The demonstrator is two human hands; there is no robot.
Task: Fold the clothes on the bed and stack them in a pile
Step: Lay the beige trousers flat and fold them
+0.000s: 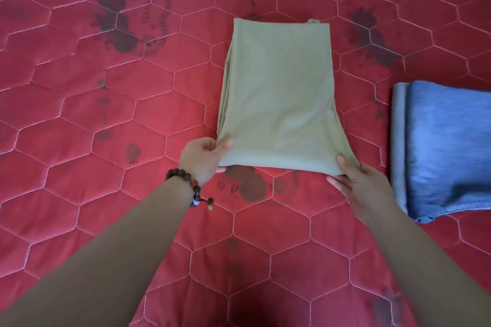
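Green garment [279,93]: folded into a tall rectangle, lying flat on the red quilted bedcover [106,114] — its near edge lifted slightly by both hands.
Left hand [203,159]: pinches the garment's near left corner, thumb on top and fingers curled beneath; a beaded bracelet [190,186] sits on the wrist.
Right hand [356,180]: grips the garment's near right corner, thumb over the cloth, fingers under the edge.
Blue garment [446,146]: folded, lying to the right of the green garment, apart from it — partly cut off by the frame edge.
Bedcover: hexagon stitching with dark floral prints around the green garment.
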